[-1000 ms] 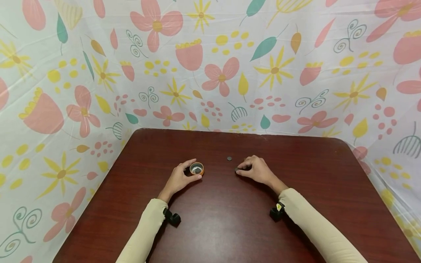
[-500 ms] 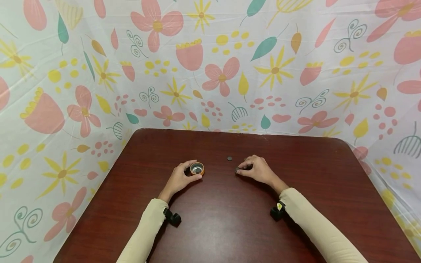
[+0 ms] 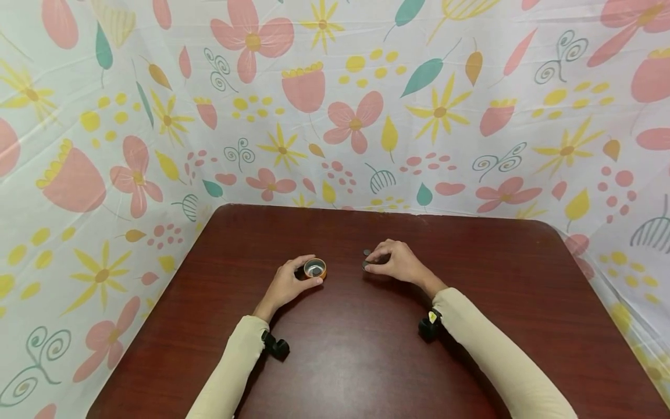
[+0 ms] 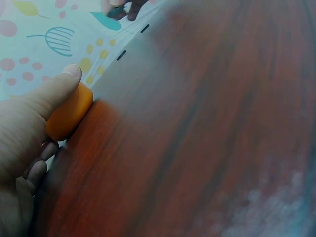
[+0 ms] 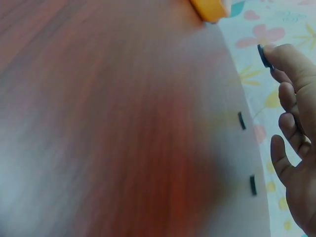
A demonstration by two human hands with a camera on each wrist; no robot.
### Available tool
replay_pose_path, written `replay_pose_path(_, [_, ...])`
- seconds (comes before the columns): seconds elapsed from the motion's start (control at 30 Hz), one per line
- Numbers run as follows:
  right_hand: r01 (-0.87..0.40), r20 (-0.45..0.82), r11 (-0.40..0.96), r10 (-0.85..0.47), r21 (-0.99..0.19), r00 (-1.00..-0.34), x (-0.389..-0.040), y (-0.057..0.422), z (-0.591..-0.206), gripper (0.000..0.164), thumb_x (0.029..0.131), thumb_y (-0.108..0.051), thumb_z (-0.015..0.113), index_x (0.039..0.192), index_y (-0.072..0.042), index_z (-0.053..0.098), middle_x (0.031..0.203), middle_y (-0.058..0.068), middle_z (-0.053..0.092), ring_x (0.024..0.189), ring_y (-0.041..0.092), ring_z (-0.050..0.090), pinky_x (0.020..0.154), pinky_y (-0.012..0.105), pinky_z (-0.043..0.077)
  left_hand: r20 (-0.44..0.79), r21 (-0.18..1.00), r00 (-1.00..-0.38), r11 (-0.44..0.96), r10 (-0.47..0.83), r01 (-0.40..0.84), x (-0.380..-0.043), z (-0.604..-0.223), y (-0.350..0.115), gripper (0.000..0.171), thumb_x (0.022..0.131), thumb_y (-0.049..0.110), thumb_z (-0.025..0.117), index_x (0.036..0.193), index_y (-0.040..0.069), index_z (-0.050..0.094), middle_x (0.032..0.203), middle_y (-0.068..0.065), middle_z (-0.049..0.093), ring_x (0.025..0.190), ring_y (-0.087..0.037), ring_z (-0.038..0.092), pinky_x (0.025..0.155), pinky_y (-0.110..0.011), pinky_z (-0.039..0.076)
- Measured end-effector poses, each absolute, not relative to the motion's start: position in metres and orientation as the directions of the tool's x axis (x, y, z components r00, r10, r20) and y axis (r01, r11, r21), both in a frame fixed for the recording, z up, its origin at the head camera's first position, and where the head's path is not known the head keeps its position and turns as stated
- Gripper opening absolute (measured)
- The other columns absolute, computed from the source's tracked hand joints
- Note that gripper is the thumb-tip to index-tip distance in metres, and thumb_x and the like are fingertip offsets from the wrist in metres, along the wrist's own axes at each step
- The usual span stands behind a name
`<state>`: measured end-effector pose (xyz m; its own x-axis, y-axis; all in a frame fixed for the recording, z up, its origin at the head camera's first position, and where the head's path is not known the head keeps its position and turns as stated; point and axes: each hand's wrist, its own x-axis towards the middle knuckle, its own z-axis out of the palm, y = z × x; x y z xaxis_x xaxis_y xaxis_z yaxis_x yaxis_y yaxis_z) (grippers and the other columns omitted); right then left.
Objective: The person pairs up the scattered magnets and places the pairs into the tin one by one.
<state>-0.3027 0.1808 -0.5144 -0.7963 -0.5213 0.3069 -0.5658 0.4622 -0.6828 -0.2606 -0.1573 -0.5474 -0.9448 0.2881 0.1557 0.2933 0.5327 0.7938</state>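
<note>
In the head view my left hand [image 3: 286,284] holds a small round orange container [image 4: 72,112], with the thumb on its near side and fingers on its far side. Its inside is silvery, and a small dark disc [image 3: 316,272] lies in it. Thumb and fingertips of my right hand [image 3: 402,263] pinch another dark disc [image 5: 263,56], held tilted to the right of the container. A third disc [image 3: 367,252] lies on the table just beyond those fingertips. Whether the discs are coins or magnets I cannot tell.
The dark reddish-brown table [image 3: 335,349] has a glossy top. Two short black pieces [image 5: 242,120] lie on it in the right wrist view, seen edge-on. A white flowered cloth [image 3: 345,116] hangs behind the table and along its sides.
My right hand has moved left and slightly away from me with the pinched disc, nearer to the container. The left hand and the container have stayed in place.
</note>
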Motion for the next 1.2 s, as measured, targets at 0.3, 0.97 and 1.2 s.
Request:
replay_pose_path(0.3, [-0.603,0.322,0.424,-0.565,-0.676,-0.759,-0.32,0.134,-0.505,0.013,0.086,-0.03,0.086,0.097,-0.024,0.084,0.092,-0.012,0.073,0.086,0.012,0.061,0.075,0.033,0.052,0.146,0.805,-0.94,0.516,0.309,0.295,-0.262,-0.546,-0.158,0.072,0.085,0.041,0.084,0.148,0.019,0.057,0.14,0.002,0.063,0.127,-0.024,0.057,0.104,-0.049,0.048])
replay_pose_path(0.97, [-0.543,0.238,0.361,-0.622,-0.758,-0.746,-0.325,0.071,-0.519,0.015,0.086,-0.027,0.086,0.097,-0.017,0.085,0.09,-0.008,0.074,0.08,0.013,0.061,0.07,0.031,0.051,0.186,0.788,-0.93,0.517,0.318,0.334,-0.266,-0.548,-0.158,0.072,0.085,0.045,0.083,0.146,0.015,0.06,0.137,0.001,0.066,0.123,-0.021,0.063,0.101,-0.048,0.051])
replay_pose_path(1.2, [-0.532,0.239,0.361,-0.609,-0.766,-0.756,-0.325,0.072,-0.526,0.016,0.086,-0.025,0.086,0.099,-0.016,0.084,0.089,-0.007,0.073,0.078,0.012,0.061,0.066,0.029,0.051,0.191,0.787,-0.931,0.517,0.312,0.335,-0.266,-0.548,-0.159,0.068,0.085,0.044,0.084,0.143,0.015,0.062,0.133,0.002,0.068,0.117,-0.019,0.065,0.097,-0.045,0.052])
